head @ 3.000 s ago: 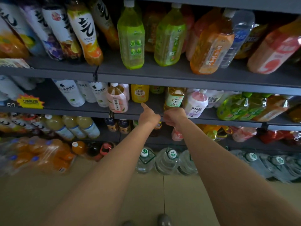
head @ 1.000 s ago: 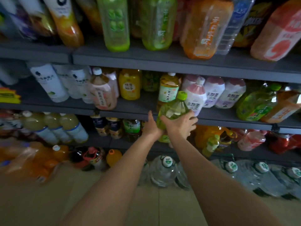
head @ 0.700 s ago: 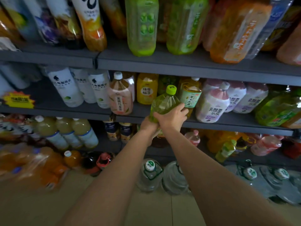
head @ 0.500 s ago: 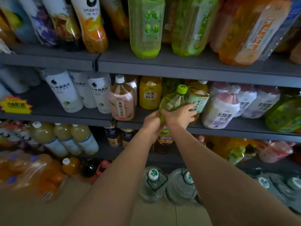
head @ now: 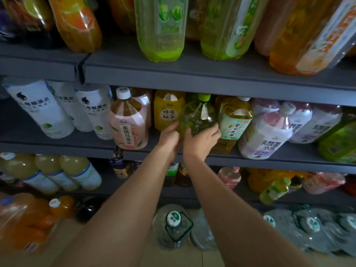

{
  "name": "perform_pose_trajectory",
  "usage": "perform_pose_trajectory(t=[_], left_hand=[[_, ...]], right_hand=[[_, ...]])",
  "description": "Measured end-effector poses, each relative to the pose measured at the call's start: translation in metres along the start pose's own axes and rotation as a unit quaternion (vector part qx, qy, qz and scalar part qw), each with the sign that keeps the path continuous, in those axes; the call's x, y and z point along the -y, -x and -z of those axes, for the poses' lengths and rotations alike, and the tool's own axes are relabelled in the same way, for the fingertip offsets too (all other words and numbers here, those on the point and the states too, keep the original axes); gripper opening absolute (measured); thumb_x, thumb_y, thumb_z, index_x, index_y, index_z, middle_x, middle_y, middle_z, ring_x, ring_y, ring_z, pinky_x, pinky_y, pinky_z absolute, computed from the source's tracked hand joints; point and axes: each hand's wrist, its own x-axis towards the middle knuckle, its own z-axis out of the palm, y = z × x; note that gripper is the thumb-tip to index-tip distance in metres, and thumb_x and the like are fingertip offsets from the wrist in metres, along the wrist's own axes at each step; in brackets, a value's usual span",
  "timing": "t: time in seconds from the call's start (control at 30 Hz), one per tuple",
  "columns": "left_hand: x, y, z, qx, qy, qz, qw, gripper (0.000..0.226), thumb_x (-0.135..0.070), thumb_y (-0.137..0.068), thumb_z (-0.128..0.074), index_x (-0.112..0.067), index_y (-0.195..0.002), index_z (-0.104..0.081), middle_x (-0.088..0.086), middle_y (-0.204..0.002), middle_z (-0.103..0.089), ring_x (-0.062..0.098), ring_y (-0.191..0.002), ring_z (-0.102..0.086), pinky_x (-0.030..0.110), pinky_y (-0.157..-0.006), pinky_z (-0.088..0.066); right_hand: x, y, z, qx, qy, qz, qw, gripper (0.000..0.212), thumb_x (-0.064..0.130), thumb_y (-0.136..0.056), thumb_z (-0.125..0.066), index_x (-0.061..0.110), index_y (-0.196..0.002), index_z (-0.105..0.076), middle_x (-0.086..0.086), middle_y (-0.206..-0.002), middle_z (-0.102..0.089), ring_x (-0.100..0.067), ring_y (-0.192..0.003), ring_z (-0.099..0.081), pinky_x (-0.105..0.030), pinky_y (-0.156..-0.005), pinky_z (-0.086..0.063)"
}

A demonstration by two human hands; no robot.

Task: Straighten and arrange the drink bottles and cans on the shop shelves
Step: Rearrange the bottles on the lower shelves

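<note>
Both hands are clamping the green-capped bottle (head: 198, 116) on the middle shelf (head: 250, 158), left hand (head: 170, 136) at 9 o'clock, right hand (head: 200, 140) at 5 o'clock; their grip is hiding its base, the label is blurring

The green-capped bottle (head: 198, 114) stands on the middle shelf (head: 250, 160) between two bottles.

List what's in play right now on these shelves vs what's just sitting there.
In play:
- green-cap bottle, gripped low by both hands
- left hand
- right hand
- middle shelf, where the bottle is being set

Just sitting there:
- yellow bottle and tea bottle, flanking the slot
- peach tea bottle
- water jugs on the floor
</note>
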Motion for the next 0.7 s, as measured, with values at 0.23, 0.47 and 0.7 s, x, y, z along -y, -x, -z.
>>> perform_pose_trajectory(t=[0.23, 0.47, 0.7], left_hand=[[0.007, 0.015, 0.015, 0.0, -0.414, -0.159, 0.896, 0.061, 0.006, -0.09, -0.037, -0.024, -0.143, -0.035, 0.002, -0.145, -0.038, 0.022, -0.132, -0.039, 0.029, -0.102, -0.036], [0.017, 0.024, 0.008, -0.004, -0.782, -0.346, 0.519, 0.066, -0.017, -0.097, -0.04, -0.036, -0.149, -0.003, 0.009, -0.153, -0.013, 0.031, -0.135, -0.025, 0.041, -0.104, -0.028], [0.012, 0.005, -0.005, 0.006, -0.847, -0.252, 0.467, 0.09, -0.019, -0.092, -0.052, -0.039, -0.144, 0.019, 0.008, -0.158, 0.002, 0.029, -0.145, 0.001, 0.046, -0.113, -0.016]], right_hand=[[-0.037, 0.018, -0.008, 0.124, 0.126, 0.086, 0.981, 0.069, 0.007, -0.095, -0.039, 0.024, -0.151, -0.002, -0.008, -0.154, -0.025, -0.028, -0.139, -0.027, -0.043, -0.111, -0.03], [-0.053, 0.001, 0.004, 0.211, 0.369, 0.121, 0.897, 0.078, 0.021, -0.098, -0.04, 0.021, -0.147, 0.02, -0.008, -0.159, 0.008, -0.025, -0.147, 0.004, -0.046, -0.119, -0.011], [-0.057, -0.017, 0.003, 0.217, 0.36, 0.122, 0.899, 0.097, 0.019, -0.091, -0.056, 0.02, -0.146, 0.024, -0.005, -0.158, 0.012, -0.023, -0.147, 0.002, -0.045, -0.118, -0.014]])
